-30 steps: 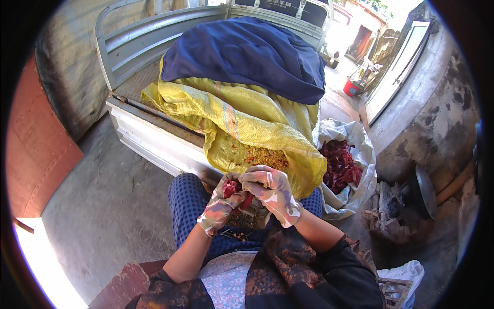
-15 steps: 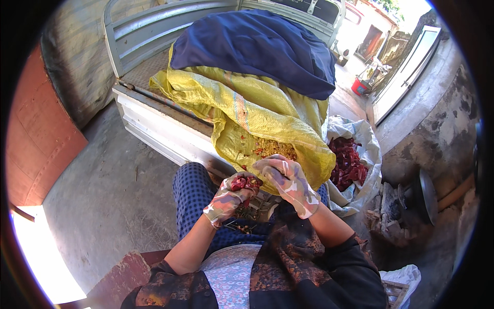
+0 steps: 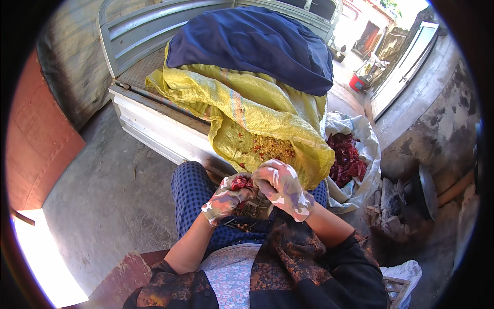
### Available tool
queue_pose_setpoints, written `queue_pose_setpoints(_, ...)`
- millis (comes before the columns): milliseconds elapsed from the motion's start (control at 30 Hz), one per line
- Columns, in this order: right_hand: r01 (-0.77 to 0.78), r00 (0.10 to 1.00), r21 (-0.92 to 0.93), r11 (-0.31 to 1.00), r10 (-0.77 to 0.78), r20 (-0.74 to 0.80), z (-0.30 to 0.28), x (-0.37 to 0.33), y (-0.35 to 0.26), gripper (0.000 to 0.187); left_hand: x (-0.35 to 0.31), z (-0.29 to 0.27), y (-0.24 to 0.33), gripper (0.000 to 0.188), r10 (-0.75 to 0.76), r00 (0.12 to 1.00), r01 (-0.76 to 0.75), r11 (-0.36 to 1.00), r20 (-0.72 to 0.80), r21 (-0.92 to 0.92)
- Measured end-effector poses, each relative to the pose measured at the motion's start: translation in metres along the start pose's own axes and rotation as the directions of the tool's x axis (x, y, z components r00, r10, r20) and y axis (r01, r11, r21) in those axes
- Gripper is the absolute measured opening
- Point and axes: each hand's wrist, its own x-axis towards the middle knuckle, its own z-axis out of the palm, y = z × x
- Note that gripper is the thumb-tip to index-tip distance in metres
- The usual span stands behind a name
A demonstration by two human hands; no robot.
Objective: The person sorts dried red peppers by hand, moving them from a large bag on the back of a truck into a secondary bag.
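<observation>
Two gloved hands, the left hand (image 3: pixel 229 198) and the right hand (image 3: pixel 284 189), are together on the wearer's side of the yellow sack (image 3: pixel 296 116), just short of its near edge. Half a second ago the right hand stood off from the left, raised toward the sack; now it has come back, so that its fingertips are at the red pods (image 3: pixel 241 182) in the left hand, and the picking apart seems to be a two-handed job again. The left hand is closed around the pods; whether the right fingers pinch one or only touch it cannot be told, as the back of that hand hides the contact. The pods, which look like dried chilli peppers, sit at the top of the left fist, just before the near edge of the yellow sack: deep red, wrinkled and slightly glossy, with paler flecks that may be seeds or torn inner skin. On the sack's near part lies a spread of yellowish seeds (image 3: pixel 275 148) mixed with red scraps. To the right of the yellow sack, a white sack (image 3: pixel 371 139) holds a heap of dark red husks (image 3: pixel 347 162), crumpled and flattened-looking; over its far part lies a dark blue cloth (image 3: pixel 252 49).
</observation>
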Motion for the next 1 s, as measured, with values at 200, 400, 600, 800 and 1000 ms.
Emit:
queue_pose_setpoints(200, -0.298, 0.913, 0.664, 0.685, 0.409, -0.012, 0.024, -0.014, 0.008, 0.011, -0.004, 0.003, 0.003, 0.030, -0.082, 0.995, 0.085, 0.995, -0.063, 0.051)
queue_pose_setpoints(400, -0.462, 0.722, 0.868, 0.185, 0.646, 0.247, 0.017, -0.009, -0.021, 0.012, -0.006, 0.009, -0.001, 0.031, 0.007, 0.991, -0.003, 0.999, -0.135, 0.035)
queue_pose_setpoints(600, -0.496, 0.644, 0.868, -0.016, 0.664, 0.381, 0.020, -0.012, -0.002, 0.009, -0.013, 0.011, 0.004, 0.031, 0.026, 0.996, -0.031, 0.998, -0.080, -0.056)
queue_pose_setpoints(800, -0.393, 0.629, 0.919, -0.028, 0.721, 0.291, 0.024, -0.009, -0.006, 0.010, -0.007, 0.004, -0.006, 0.031, 0.062, 0.995, -0.065, 0.997, -0.075, -0.041)
queue_pose_setpoints(1000, -0.490, 0.871, 0.379, 0.785, 0.423, 0.250, 0.004, -0.018, 0.020, 0.020, -0.004, -0.014, -0.004, 0.035, 0.084, 0.991, -0.111, 0.943, -0.100, -0.314)
